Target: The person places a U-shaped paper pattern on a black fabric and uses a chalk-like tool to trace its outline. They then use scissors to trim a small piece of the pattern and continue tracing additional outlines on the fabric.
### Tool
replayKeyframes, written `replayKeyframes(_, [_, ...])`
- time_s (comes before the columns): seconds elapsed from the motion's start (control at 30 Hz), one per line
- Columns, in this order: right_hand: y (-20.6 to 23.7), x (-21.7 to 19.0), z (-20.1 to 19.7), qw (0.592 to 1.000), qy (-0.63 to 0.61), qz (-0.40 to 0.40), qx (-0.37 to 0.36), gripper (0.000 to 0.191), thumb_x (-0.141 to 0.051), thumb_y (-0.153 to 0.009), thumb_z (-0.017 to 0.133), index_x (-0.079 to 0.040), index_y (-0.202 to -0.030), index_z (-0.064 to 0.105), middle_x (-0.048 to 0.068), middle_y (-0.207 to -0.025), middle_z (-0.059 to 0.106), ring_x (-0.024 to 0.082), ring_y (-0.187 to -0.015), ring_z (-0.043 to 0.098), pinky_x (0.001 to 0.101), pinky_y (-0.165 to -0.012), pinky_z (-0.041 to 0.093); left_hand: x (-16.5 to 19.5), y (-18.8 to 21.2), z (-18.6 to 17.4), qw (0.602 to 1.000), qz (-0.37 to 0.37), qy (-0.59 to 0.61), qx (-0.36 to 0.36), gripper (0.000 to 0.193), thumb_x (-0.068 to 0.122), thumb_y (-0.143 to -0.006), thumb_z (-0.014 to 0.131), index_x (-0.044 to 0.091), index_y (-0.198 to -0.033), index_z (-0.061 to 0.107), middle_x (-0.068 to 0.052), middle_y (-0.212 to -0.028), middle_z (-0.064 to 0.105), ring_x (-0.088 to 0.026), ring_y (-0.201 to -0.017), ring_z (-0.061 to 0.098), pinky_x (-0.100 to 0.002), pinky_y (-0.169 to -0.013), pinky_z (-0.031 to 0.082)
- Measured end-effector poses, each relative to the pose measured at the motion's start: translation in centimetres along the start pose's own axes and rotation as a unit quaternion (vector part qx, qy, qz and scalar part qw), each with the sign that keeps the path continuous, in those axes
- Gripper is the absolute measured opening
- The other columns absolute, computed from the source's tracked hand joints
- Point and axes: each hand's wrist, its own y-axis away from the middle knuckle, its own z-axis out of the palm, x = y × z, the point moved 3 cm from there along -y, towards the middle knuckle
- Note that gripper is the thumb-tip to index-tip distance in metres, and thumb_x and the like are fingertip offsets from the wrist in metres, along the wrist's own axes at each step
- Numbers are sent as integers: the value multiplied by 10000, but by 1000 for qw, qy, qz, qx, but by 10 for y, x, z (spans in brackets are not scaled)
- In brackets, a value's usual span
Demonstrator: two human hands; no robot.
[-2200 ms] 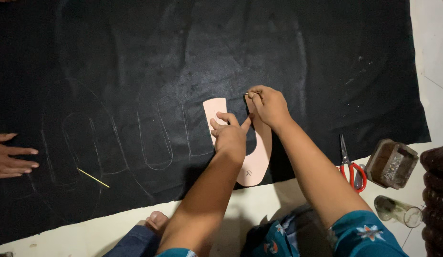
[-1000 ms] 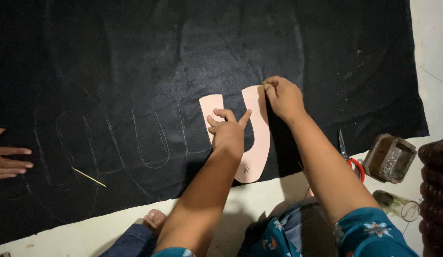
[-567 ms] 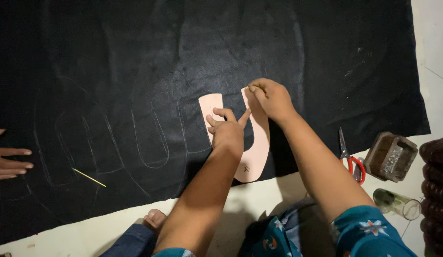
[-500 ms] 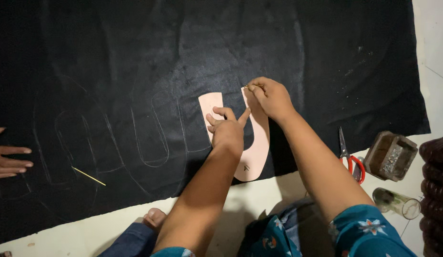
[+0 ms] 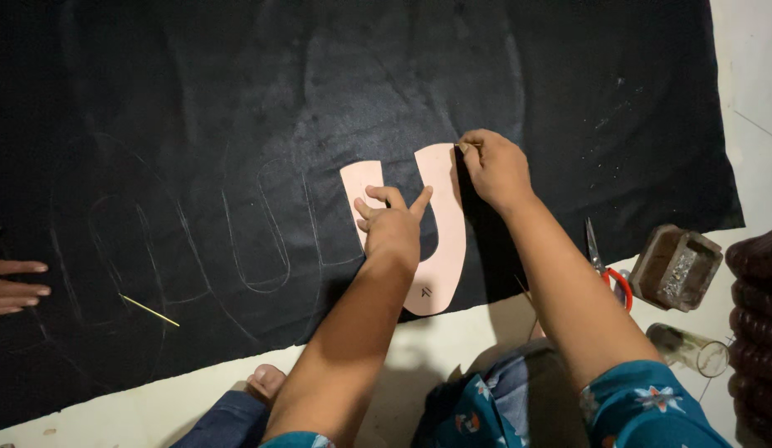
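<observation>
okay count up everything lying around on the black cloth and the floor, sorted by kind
Black cloth: 1
U-shaped template: 1
Thin yellow stick: 1
Red-handled scissors: 1
Small open box: 1
Clear jar on its side: 1
Total: 6

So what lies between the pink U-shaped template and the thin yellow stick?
Head view: only black cloth with faint chalk outlines between template and stick.

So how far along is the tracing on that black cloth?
Several U-shaped outlines are already drawn on the black cloth. In hand: the left hand pins the pink template while the right hand marks its upper right edge. The cloth around the template shows no lines yet.
</observation>
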Motion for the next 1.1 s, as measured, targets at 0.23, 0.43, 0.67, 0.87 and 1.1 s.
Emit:
replayKeyframes(0.23, [6,-3,-1,1000,8,10,-11,209,-198,-989,617,-75,-1087,755,130,-1073,753,331,-982,717,425,-873,543,1,-1,0,999,4,17,-28,1218,22,-880,731,298,-1630,-188,-483,-1511,151,-586,-1334,431,-430,-1098,441])
replayKeyframes(0.43, [3,-7,-1,1000,11,-8,11,211,-206,-994,629,-63,-1095,746,141,-1088,745,335,-987,714,423,-872,545,0,0,-1,999,21,-24,-25,1187,19,-888,707,258,-1638,-181,-498,-1500,165,-583,-1329,445,-438,-1104,430])
replayKeyframes(0.67, [25,4,-1,999,18,-34,-11,208,-198,-1001,636,-51,-1087,755,158,-1090,744,348,-996,708,433,-870,544,3,4,0,957,138,-253,-32,838,-5,-883,698,115,-1590,266,-310,-1623,-136,-594,-1360,433,-429,-1058,521])
replayKeyframes(0.87, [68,14,-6,999,-17,-12,-39,222,-210,-985,614,-47,-1068,738,147,-1034,753,318,-923,737,401,-824,573,2,-2,-1,1000,16,23,-14,1130,30,-909,681,271,-1637,-149,-499,-1487,175,-596,-1319,444,-434,-1089,443])
replayKeyframes(1.1, [15,13,-2,999,-41,-18,7,217,-199,-1006,610,-43,-1063,751,163,-1035,750,333,-916,729,423,-816,563,6,-6,0,999,11,-40,-9,1134,35,-909,671,267,-1643,-162,-492,-1482,193,-560,-1293,494,-475,-1118,410])
